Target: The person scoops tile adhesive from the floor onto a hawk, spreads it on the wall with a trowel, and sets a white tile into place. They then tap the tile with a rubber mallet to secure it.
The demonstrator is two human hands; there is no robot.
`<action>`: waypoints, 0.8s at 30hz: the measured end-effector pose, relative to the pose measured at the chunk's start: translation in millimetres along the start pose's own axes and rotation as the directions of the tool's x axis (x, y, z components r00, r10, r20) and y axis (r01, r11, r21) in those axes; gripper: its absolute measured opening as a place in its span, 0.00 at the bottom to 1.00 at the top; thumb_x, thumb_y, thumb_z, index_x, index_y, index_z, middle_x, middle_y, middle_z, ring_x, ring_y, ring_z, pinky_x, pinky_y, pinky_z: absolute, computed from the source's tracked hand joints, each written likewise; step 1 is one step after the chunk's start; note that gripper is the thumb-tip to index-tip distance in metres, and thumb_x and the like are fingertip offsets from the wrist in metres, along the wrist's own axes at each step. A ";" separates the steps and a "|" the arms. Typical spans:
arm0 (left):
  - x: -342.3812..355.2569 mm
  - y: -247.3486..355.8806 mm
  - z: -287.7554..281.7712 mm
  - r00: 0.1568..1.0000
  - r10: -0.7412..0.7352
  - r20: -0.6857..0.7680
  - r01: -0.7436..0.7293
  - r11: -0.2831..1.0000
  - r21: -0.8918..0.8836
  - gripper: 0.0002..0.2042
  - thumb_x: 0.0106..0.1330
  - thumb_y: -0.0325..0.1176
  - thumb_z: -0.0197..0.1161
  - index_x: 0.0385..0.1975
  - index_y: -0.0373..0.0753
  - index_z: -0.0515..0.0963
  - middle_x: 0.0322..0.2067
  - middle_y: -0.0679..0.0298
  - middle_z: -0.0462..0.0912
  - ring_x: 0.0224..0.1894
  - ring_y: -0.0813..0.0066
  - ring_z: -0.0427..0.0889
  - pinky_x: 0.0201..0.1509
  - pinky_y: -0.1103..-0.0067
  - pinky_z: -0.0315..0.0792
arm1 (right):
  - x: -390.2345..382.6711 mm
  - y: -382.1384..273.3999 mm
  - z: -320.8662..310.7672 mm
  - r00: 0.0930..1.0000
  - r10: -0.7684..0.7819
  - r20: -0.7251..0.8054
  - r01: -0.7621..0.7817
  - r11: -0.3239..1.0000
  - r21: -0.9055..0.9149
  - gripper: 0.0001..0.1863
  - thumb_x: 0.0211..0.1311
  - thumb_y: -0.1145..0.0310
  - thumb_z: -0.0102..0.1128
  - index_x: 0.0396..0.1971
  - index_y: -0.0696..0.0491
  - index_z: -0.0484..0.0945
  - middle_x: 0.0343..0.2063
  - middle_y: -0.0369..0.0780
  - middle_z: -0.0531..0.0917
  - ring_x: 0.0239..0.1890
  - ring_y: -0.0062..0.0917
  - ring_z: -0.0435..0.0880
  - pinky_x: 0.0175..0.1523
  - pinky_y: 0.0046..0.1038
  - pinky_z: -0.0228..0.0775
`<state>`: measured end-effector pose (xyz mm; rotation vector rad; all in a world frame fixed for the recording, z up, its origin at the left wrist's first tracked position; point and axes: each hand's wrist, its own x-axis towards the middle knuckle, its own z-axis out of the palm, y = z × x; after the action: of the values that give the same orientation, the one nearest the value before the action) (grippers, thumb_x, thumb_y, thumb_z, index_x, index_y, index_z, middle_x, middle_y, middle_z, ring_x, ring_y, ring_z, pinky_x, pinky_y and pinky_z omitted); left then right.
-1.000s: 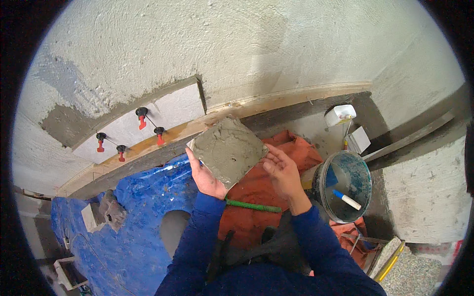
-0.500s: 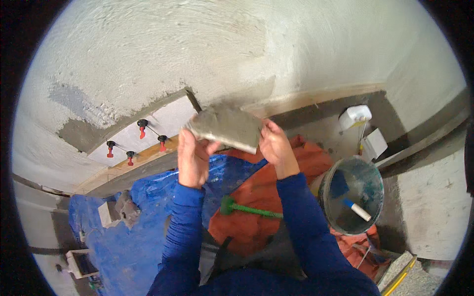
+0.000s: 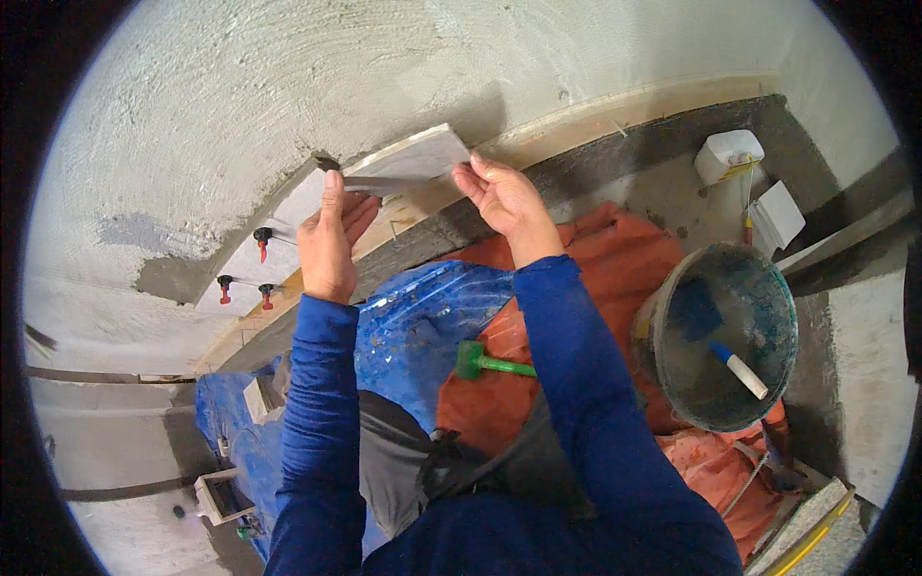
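Observation:
A pale tile (image 3: 413,158) is held at the wall, just above a wooden batten (image 3: 538,141), its light face toward me and its lower left corner hidden by fingers. My left hand (image 3: 331,245) grips the tile's left end, thumb up and fingers at the lower corner. At the right end, my right hand (image 3: 504,197) pinches the edge between thumb and fingers. To the left, another pale tile (image 3: 303,204) lies on the wall, with black-and-red levelling clips (image 3: 262,245) along its seams. Whether the two tiles touch is hidden by my left hand.
A bucket (image 3: 663,350) with water and a white-and-blue handled tool (image 3: 740,370) stands at right. A green mallet (image 3: 471,360) lies on an orange sheet (image 3: 615,250), beside a blue tarp (image 3: 413,317). A white jug (image 3: 727,156) stands at the far right.
Both hands have moved the tile up and forward to the wall. Its mortar-grey back was in sight before; now its pale face is. The view has shifted too.

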<state>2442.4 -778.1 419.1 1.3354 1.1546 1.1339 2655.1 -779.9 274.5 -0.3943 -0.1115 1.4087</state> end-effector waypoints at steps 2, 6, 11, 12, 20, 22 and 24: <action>3.5 -4.9 1.2 1.000 -0.020 -0.009 0.020 1.000 0.018 0.40 0.72 0.57 0.63 0.51 0.11 0.72 0.49 0.36 0.81 0.53 0.52 0.86 0.60 0.67 0.81 | 5.4 -0.9 -3.1 0.999 -0.007 0.038 0.007 1.000 0.022 0.09 0.71 0.71 0.65 0.43 0.61 0.81 0.42 0.45 0.84 0.47 0.33 0.86 0.57 0.33 0.85; 7.3 -23.6 8.0 0.997 -0.081 -0.007 0.081 0.996 -0.027 0.41 0.74 0.57 0.60 0.56 0.11 0.68 0.54 0.35 0.79 0.57 0.50 0.84 0.63 0.66 0.79 | 12.4 -3.9 -7.8 0.999 -0.038 -0.022 0.038 0.999 0.012 0.09 0.70 0.70 0.66 0.42 0.61 0.81 0.40 0.45 0.85 0.44 0.34 0.88 0.55 0.35 0.86; 8.8 -35.2 11.1 0.996 -0.045 -0.071 0.039 0.996 -0.080 0.39 0.72 0.58 0.62 0.48 0.12 0.73 0.48 0.37 0.82 0.52 0.53 0.87 0.60 0.69 0.82 | 16.1 -1.1 -6.4 0.999 -0.041 -0.014 0.041 0.998 0.040 0.09 0.70 0.70 0.67 0.41 0.61 0.81 0.39 0.45 0.85 0.44 0.34 0.88 0.54 0.34 0.86; 9.3 -34.2 10.2 0.996 -0.040 -0.074 0.034 0.996 -0.085 0.39 0.72 0.58 0.62 0.48 0.12 0.73 0.48 0.37 0.82 0.52 0.53 0.86 0.60 0.69 0.82 | 16.7 0.3 -5.5 0.998 -0.021 -0.064 0.023 0.999 0.038 0.09 0.70 0.70 0.67 0.41 0.61 0.81 0.39 0.45 0.85 0.44 0.34 0.88 0.54 0.34 0.86; 13.4 -23.7 6.8 0.993 -0.056 -0.102 0.048 0.996 -0.081 0.42 0.70 0.58 0.65 0.51 0.10 0.71 0.51 0.36 0.80 0.53 0.52 0.86 0.60 0.69 0.82 | 18.7 6.4 3.8 0.998 -0.058 -0.015 0.058 0.998 0.030 0.10 0.69 0.69 0.68 0.41 0.60 0.80 0.38 0.46 0.86 0.43 0.35 0.88 0.53 0.35 0.87; 12.8 -23.2 8.1 0.991 -0.056 -0.124 0.043 0.994 -0.103 0.42 0.70 0.58 0.66 0.52 0.10 0.70 0.52 0.35 0.79 0.53 0.52 0.86 0.60 0.69 0.82 | 16.3 7.0 9.4 0.996 -0.071 -0.056 0.071 0.997 -0.001 0.11 0.69 0.69 0.69 0.42 0.61 0.80 0.39 0.46 0.85 0.44 0.35 0.88 0.53 0.34 0.86; 14.2 -20.1 9.4 0.988 -0.072 -0.140 0.049 0.986 -0.160 0.40 0.69 0.55 0.68 0.50 0.11 0.70 0.50 0.38 0.79 0.51 0.52 0.86 0.59 0.69 0.83 | 13.6 7.6 16.5 0.988 -0.098 -0.118 0.092 0.994 -0.060 0.14 0.68 0.69 0.69 0.45 0.63 0.79 0.42 0.47 0.85 0.47 0.36 0.88 0.55 0.34 0.86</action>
<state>2452.0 -764.0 399.0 1.1050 1.1769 1.2670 2645.2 -762.6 285.2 -0.5119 -0.0691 1.2866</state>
